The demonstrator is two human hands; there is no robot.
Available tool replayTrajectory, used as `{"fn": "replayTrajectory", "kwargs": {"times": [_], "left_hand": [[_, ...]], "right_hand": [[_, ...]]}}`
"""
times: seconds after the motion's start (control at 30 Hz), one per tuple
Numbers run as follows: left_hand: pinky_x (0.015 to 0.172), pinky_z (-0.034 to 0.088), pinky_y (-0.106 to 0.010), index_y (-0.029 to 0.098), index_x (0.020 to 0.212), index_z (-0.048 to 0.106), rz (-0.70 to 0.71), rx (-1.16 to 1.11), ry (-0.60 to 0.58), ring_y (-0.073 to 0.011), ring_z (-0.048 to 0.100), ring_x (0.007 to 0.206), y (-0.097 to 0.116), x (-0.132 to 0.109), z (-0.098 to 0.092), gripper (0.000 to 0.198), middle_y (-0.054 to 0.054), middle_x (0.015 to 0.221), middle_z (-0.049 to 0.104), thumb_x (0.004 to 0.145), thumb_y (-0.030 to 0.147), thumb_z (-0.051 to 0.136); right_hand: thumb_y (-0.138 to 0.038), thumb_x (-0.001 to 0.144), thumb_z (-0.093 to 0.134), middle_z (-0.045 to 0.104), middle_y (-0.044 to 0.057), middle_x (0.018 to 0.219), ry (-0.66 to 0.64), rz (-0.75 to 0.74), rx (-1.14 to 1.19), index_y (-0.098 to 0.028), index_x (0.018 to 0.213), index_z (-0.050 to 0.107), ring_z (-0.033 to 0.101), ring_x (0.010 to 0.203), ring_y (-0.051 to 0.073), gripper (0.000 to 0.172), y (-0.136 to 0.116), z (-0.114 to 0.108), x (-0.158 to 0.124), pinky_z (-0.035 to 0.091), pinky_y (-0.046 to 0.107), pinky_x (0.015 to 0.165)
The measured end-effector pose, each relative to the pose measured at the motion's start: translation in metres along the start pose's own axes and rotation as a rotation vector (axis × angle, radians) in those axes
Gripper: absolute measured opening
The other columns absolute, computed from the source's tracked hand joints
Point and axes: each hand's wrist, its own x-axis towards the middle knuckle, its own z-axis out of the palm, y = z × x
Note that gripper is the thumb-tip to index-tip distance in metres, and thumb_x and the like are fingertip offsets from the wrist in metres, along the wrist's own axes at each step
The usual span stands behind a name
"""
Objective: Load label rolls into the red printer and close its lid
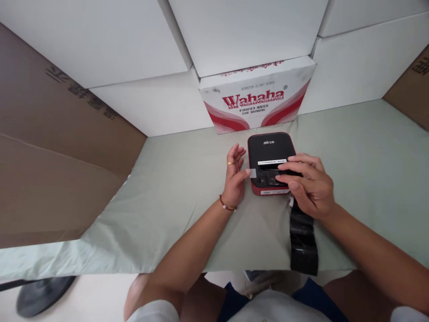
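A black device with rounded corners and a red rim [273, 150] lies on the cloth-covered table, white lettering on its top and a white label strip across it. A glossy dark patch [268, 177] lies on its lower part. My right hand [311, 185] rests over this part from the right, fingers stretched out and touching it. To the left of the device is my left hand [235, 176], its fingers apart and lightly curled. Its thumb tip meets a small translucent tape piece [253, 173] at the device's left edge. A black glossy strip [303, 237] lies below my right hand.
A white and red water carton [258, 98] stands behind the device, against large white boxes [248, 31]. Brown cardboard boxes flank the left [60, 147] and right [409, 89] sides. The green cloth [174, 188] covers the table, its front edge close to my body.
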Motion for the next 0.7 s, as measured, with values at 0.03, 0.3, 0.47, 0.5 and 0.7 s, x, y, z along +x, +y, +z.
{"fn": "replayTrajectory", "kwargs": {"times": [0.03, 0.3, 0.47, 0.5, 0.7], "left_hand": [[0.136, 0.033, -0.053, 0.040, 0.163, 0.040, -0.060, -0.099, -0.056, -0.0335, 0.042, 0.162, -0.001, 0.004, 0.000, 0.087, -0.006, 0.168, 0.049, 0.086, 0.059, 0.076], [0.146, 0.012, -0.051, 0.047, 0.167, 0.034, -0.190, -0.405, -0.168, -0.0310, 0.020, 0.176, 0.012, 0.010, 0.006, 0.107, 0.003, 0.179, 0.041, 0.073, 0.036, 0.086], [0.147, 0.009, -0.052, 0.051, 0.168, 0.029, -0.188, -0.349, -0.183, -0.0314, 0.010, 0.179, 0.003, 0.010, 0.001, 0.112, 0.005, 0.184, 0.031, 0.074, 0.041, 0.089], [0.147, 0.009, -0.052, 0.052, 0.168, 0.028, -0.181, -0.335, -0.188, -0.0314, 0.008, 0.179, 0.000, 0.010, 0.001, 0.112, 0.005, 0.185, 0.029, 0.075, 0.043, 0.090], [0.145, 0.016, -0.053, 0.049, 0.167, 0.033, -0.148, -0.290, -0.174, -0.0328, 0.009, 0.179, -0.010, 0.009, 0.001, 0.108, 0.002, 0.186, 0.026, 0.076, 0.056, 0.091]], "right_hand": [[-0.029, 0.104, 0.057, 0.086, 0.005, 0.110, 0.015, 0.001, -0.020, -0.034, 0.102, 0.088, 0.072, 0.121, 0.031, 0.032, 0.000, 0.000, -0.001, 0.057, 0.055, 0.109], [-0.022, 0.104, 0.061, 0.084, 0.001, 0.097, 0.101, -0.124, -0.092, -0.030, 0.105, 0.086, 0.068, 0.097, 0.024, 0.026, 0.005, 0.002, -0.004, 0.055, 0.044, 0.086], [-0.020, 0.102, 0.063, 0.084, 0.002, 0.094, 0.100, -0.181, -0.122, -0.029, 0.103, 0.085, 0.067, 0.089, 0.022, 0.024, 0.007, -0.001, -0.003, 0.054, 0.043, 0.082], [-0.020, 0.102, 0.063, 0.084, 0.002, 0.094, 0.097, -0.188, -0.122, -0.029, 0.103, 0.085, 0.067, 0.089, 0.022, 0.024, 0.007, -0.001, -0.003, 0.054, 0.043, 0.082], [-0.021, 0.104, 0.065, 0.082, 0.005, 0.091, -0.029, -0.191, 0.027, -0.026, 0.095, 0.082, 0.072, 0.087, 0.022, 0.020, 0.004, -0.013, 0.014, 0.058, 0.038, 0.080]]}}
